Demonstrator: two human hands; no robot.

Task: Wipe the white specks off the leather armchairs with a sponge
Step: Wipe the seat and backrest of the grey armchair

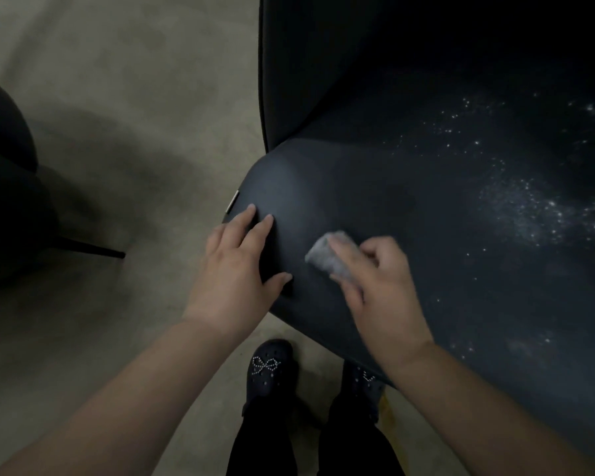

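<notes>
A dark leather armchair fills the right of the view, its seat corner rounded toward me. White specks lie scattered across the right part of the seat, densest at the far right. My right hand grips a grey sponge and presses it on the seat near the front left corner; the hand is blurred. My left hand rests flat on the seat's left corner, fingers straight and spread.
A second dark chair stands at the left edge, one thin black leg reaching over the beige floor. My feet in dark clogs stand just under the seat's front edge.
</notes>
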